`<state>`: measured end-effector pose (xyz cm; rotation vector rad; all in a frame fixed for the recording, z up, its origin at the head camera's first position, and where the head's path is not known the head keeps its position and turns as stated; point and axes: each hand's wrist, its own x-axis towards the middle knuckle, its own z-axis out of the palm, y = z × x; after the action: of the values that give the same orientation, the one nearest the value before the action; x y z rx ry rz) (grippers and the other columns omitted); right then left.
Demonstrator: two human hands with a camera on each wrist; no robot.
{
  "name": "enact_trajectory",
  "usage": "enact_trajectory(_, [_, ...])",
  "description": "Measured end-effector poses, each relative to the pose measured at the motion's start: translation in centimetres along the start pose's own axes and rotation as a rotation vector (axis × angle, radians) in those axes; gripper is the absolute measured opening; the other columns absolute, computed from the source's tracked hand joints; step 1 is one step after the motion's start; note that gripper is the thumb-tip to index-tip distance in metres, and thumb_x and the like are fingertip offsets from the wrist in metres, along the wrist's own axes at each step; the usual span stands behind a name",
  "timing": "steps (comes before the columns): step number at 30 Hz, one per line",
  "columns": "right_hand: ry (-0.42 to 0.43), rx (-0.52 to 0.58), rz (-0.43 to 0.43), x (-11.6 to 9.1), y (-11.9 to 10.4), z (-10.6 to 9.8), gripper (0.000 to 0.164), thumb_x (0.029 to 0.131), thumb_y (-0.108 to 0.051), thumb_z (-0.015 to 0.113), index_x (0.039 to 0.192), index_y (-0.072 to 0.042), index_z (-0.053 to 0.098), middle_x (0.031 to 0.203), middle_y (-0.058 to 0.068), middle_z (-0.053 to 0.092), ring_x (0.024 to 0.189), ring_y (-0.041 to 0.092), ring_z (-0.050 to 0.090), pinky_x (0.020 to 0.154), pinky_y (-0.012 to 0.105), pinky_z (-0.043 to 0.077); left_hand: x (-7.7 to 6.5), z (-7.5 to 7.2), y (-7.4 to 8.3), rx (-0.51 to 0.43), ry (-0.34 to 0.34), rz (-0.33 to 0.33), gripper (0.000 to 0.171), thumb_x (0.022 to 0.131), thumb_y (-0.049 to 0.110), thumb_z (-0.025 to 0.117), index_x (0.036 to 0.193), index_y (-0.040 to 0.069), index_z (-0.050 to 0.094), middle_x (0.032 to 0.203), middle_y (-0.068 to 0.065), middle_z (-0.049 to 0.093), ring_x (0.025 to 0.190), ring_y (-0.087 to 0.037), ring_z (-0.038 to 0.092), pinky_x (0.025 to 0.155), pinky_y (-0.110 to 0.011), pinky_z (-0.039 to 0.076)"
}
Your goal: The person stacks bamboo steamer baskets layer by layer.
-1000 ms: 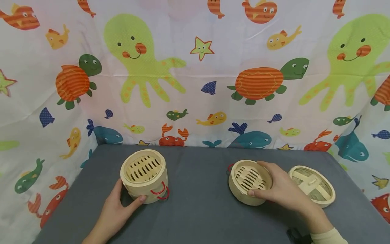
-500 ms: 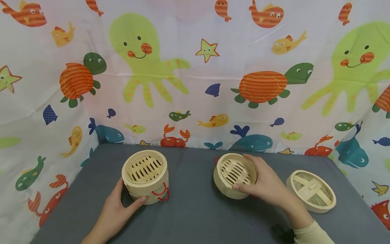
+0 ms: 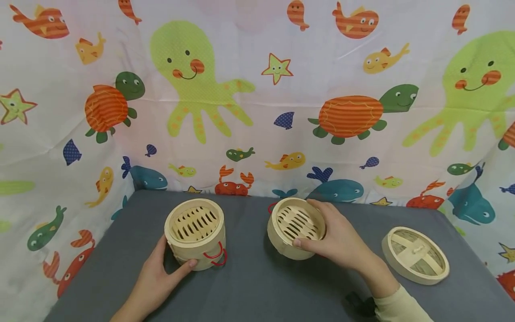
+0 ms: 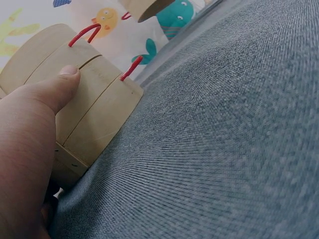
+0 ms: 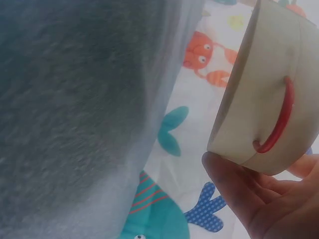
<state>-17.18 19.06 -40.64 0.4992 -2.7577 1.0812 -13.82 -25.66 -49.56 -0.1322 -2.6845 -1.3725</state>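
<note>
On the left of the grey cloth stands a stack of two round bamboo steamer baskets [image 3: 181,250], slatted base showing inside the top one, red loop handles on its right side. My left hand [image 3: 154,273] grips the stack, thumb across its front; the left wrist view shows the thumb pressing the wall of the stack [image 4: 102,107]. A single steamer basket [image 3: 286,245] hangs above the cloth right of the stack, tilted a little. My right hand [image 3: 342,241] holds it by the right side, thumb at the near rim. In the right wrist view this basket [image 5: 264,59] shows its red handle [image 5: 284,119].
A bamboo steamer lid [image 3: 418,255] lies on the cloth at the right. Behind and at both sides hangs a white curtain [image 3: 249,129] printed with sea animals. A dark strap-like thing [image 3: 360,304] shows beside the right wrist.
My right hand has lifted the single basket off the cloth beside the lid and carried it left, closer to the stack. My left hand and the stack stay in place; the head view shifts slightly.
</note>
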Motion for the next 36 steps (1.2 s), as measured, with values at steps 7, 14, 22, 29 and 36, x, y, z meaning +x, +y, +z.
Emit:
enact_trajectory(7, [-0.019, 0.020, -0.015, 0.8, -1.6, 0.7, 0.101, 0.081, -0.063, 0.092, 0.160, -0.016, 0.051, 0.147, 0.003, 0.059, 0.126, 0.025, 0.061, 0.098, 0.054, 0.056, -0.3, -0.2, -0.3, -0.019, 0.009, 0.011, 0.117, 0.093, 0.046, 0.089, 0.177, 0.014, 0.015, 0.175, -0.023, 0.029, 0.160, -0.047, 0.029, 0.119, -0.075, 0.033])
enact_trajectory(14, [-0.025, 0.050, -0.014, 1.7, -3.3, 1.3, 0.101, 0.079, -0.064, 0.093, 0.159, -0.019, 0.053, 0.143, 0.000, 0.060, 0.124, 0.022, 0.060, 0.098, 0.052, 0.056, -0.3, -0.4, -0.5, 0.001, -0.002, -0.002, 0.115, 0.094, 0.049, 0.088, 0.176, 0.010, 0.016, 0.173, -0.026, 0.031, 0.158, -0.050, 0.031, 0.118, -0.075, 0.034])
enact_trajectory(22, [-0.042, 0.081, -0.025, 2.7, -5.3, 2.1, 0.102, 0.077, -0.067, 0.092, 0.159, -0.022, 0.052, 0.138, -0.004, 0.060, 0.118, 0.018, 0.060, 0.097, 0.048, 0.055, -0.2, -0.1, -0.4, 0.005, 0.000, 0.001, 0.115, 0.094, 0.050, 0.087, 0.175, 0.009, 0.016, 0.172, -0.027, 0.032, 0.157, -0.051, 0.033, 0.117, -0.075, 0.036])
enact_trajectory(29, [-0.040, 0.103, -0.055, 3.6, -7.3, 3.2, 0.101, 0.075, -0.068, 0.093, 0.157, -0.021, 0.055, 0.137, -0.004, 0.061, 0.119, 0.017, 0.059, 0.098, 0.047, 0.055, 0.0, 0.0, -0.4, 0.009, 0.011, 0.018, 0.114, 0.094, 0.048, 0.088, 0.176, 0.011, 0.017, 0.172, -0.026, 0.033, 0.158, -0.050, 0.033, 0.118, -0.074, 0.036])
enact_trajectory(36, [-0.046, 0.123, -0.065, 4.5, -8.7, 4.1, 0.101, 0.075, -0.065, 0.093, 0.157, -0.021, 0.056, 0.142, -0.005, 0.060, 0.120, 0.017, 0.060, 0.097, 0.046, 0.056, 0.1, 0.0, -0.1, 0.008, 0.012, 0.024, 0.114, 0.094, 0.048, 0.088, 0.175, 0.010, 0.017, 0.172, -0.027, 0.033, 0.157, -0.050, 0.033, 0.117, -0.075, 0.035])
